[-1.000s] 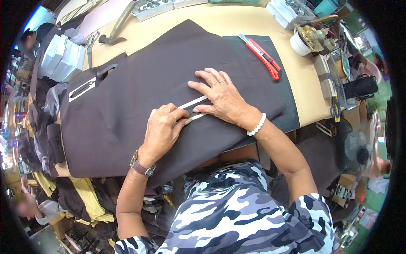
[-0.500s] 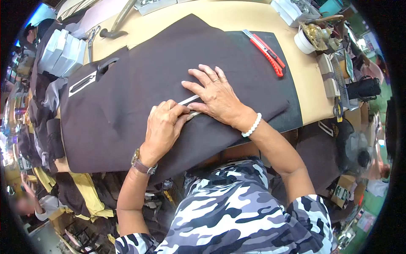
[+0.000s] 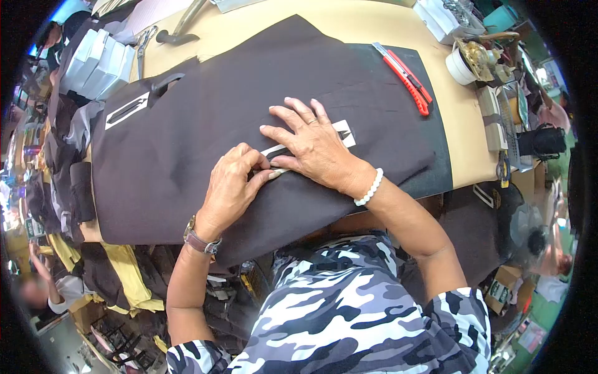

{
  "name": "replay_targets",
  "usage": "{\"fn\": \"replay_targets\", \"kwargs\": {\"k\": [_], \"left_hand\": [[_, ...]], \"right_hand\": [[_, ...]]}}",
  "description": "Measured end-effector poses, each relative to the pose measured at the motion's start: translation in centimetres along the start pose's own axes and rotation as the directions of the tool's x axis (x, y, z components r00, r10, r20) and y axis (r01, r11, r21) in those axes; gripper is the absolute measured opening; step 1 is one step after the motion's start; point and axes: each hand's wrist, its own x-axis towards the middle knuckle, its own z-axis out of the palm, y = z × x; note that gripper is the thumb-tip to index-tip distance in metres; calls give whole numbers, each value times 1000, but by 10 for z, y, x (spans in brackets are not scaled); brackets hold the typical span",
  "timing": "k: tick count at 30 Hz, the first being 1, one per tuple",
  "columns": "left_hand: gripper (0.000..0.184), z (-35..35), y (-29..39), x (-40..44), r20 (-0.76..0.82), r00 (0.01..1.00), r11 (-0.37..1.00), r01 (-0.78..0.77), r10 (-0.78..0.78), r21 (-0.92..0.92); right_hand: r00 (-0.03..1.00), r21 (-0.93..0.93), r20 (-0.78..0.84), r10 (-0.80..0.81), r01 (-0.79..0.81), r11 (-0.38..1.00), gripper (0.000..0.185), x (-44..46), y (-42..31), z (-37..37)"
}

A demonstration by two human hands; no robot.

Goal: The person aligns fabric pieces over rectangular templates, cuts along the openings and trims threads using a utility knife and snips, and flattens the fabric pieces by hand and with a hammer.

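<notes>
Closest in, at the bottom of the frame, a camouflage-patterned shirt fills the middle, with a bare forearm reaching up on either side. The left wrist wears a strapped watch, the right a pale bracelet. Near the centre, the fingers of the left hand are bent, thumb and forefinger closed on the near edge of a white-edged slit piece lying on dark cloth. The right hand has its fingers spread over that piece, thumb tip just beside the left fingertips, seemingly pressing down rather than gripping. What has just changed is that the piece's notched end now shows beyond the right hand, which suggests that the handling has shifted along it toward the other end. Farther up, a red cutter rests right of centre on a dark mat, partly under the cloth, and a second white-edged piece lies on the cloth at upper left. Beyond the cloth, on the tan surface, are scissors and a curved tool, both upper left, while a white tub stands upper right. White boxes are stacked near the upper-left edge.
</notes>
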Motion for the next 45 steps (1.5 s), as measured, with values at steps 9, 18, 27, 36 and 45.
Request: {"fn": "replay_targets", "kwargs": {"k": [9,18,27,36,45], "left_hand": [[26,-4,-7,-10,-85,996,999,40,-41,-18],[36,0,-13,-15,-120,992,999,-32,34,11],[51,-24,-34,-23,-278,961,995,34,-6,96],[16,-36,-51,-25,-367,930,962,131,-35,239],[12,-152,-18,-58,-852,501,923,237,152,304]], "right_hand": [[997,-72,-46,61,-64,995,56,-14,18,-17],[994,70,-21,-109,110,991,61,12,-15,9],[997,259,-66,-32,49,965,34,29,34,-16],[969,100,-205,-140,163,982,30,31,34,-4],[989,-45,126,-81,87,995,24,104,25,-80]]}}
